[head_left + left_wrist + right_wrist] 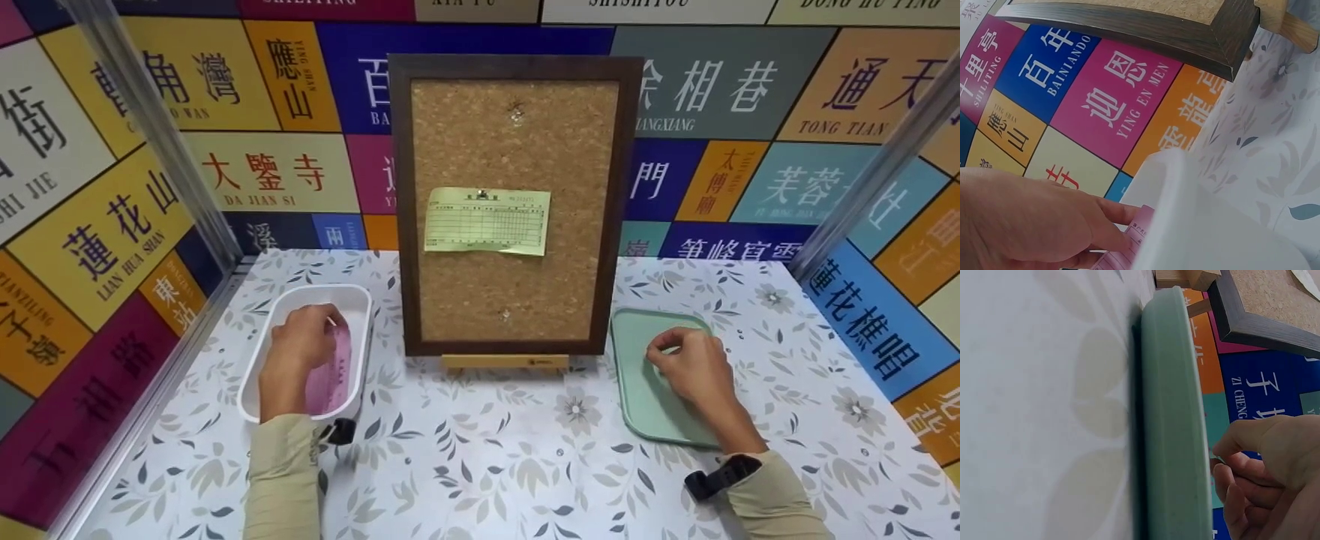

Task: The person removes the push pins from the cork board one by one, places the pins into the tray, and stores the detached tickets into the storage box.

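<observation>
Inside the white tub [259, 375], left hand [300, 341] fingers [1120, 212] are lying fairly straight and pressing on pink slips [334, 371] stacked in it, no curl round them. Over the green tray [637, 390], right hand [694, 367] fingers [1241, 481] are curling and pinching at something tiny; what it is, cannot tell. Both containers are sitting on the floral bench [487, 465], tub left, tray right, corkboard [514, 202] standing between them on a wooden easel [504, 361], a green slip [487, 220] hanging pinned on it.
</observation>
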{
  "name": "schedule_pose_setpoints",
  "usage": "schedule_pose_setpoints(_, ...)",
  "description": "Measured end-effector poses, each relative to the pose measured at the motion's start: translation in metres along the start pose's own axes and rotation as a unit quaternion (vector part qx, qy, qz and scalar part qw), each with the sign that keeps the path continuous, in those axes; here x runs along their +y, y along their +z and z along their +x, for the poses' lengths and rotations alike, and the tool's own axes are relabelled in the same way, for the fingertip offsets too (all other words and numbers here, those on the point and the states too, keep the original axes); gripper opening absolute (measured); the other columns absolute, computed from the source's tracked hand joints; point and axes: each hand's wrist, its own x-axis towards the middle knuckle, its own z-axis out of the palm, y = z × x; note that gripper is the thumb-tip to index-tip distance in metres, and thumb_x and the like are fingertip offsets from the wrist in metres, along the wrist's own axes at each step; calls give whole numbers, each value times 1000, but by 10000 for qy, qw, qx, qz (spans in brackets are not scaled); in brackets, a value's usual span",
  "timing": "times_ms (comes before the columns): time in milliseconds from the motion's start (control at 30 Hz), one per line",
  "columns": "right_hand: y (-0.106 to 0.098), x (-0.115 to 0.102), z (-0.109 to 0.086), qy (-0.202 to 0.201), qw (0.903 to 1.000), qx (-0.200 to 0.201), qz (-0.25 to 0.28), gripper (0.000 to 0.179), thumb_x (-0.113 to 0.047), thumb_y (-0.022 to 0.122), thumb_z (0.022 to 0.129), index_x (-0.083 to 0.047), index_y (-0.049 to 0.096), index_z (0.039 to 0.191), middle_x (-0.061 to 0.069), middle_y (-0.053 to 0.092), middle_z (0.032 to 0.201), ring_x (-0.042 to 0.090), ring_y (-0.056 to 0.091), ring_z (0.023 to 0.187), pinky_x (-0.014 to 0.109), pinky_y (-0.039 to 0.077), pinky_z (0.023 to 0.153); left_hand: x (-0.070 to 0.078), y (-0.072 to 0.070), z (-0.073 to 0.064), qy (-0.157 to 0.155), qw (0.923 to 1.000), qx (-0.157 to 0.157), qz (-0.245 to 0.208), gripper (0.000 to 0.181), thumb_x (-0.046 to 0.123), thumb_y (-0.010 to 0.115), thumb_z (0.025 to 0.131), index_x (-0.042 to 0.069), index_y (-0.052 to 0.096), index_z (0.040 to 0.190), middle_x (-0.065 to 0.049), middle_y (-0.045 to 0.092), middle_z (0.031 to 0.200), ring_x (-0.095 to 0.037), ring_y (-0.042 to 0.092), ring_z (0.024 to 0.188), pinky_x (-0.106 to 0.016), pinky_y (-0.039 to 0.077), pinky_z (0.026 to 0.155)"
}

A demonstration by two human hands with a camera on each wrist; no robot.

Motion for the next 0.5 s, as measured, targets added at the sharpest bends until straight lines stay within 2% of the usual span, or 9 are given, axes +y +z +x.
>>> schedule_pose_setpoints(100,-1,1,0,94,9998,-172,-96,6,-20,79,87,-14,81,87,5,82,90,19,66,75,34,46,66,0,1,0,5,10000,9,-8,32,0,58,94,8,75,120,-24,72,121,-47,62,122,-75,42,102)
schedule_pose_setpoints(300,-2,3,-1,323,9974,-600,-242,5,-21,79,87,-17,81,87,3,80,89,21,66,78,35,46,66,-2,2,1,50,9995,292,-61,25,3,58,96,8,77,112,-22,74,120,-47,64,122,-75,43,100)
schedule_pose_setpoints(400,-2,5,-1,334,9963,-731,-292,4,-20,78,86,-16,80,86,1,79,85,20,66,77,35,47,66,-2,3,1,104,9986,511,-98,22,6,59,97,9,78,109,-21,75,120,-47,66,122,-73,44,100)
schedule_pose_setpoints(500,-2,6,0,294,9962,-771,-280,5,-18,76,86,-14,80,86,0,78,81,18,65,73,35,46,65,-2,3,1,234,9958,882,-44,24,6,58,96,9,79,108,-22,76,118,-49,66,121,-72,46,97)
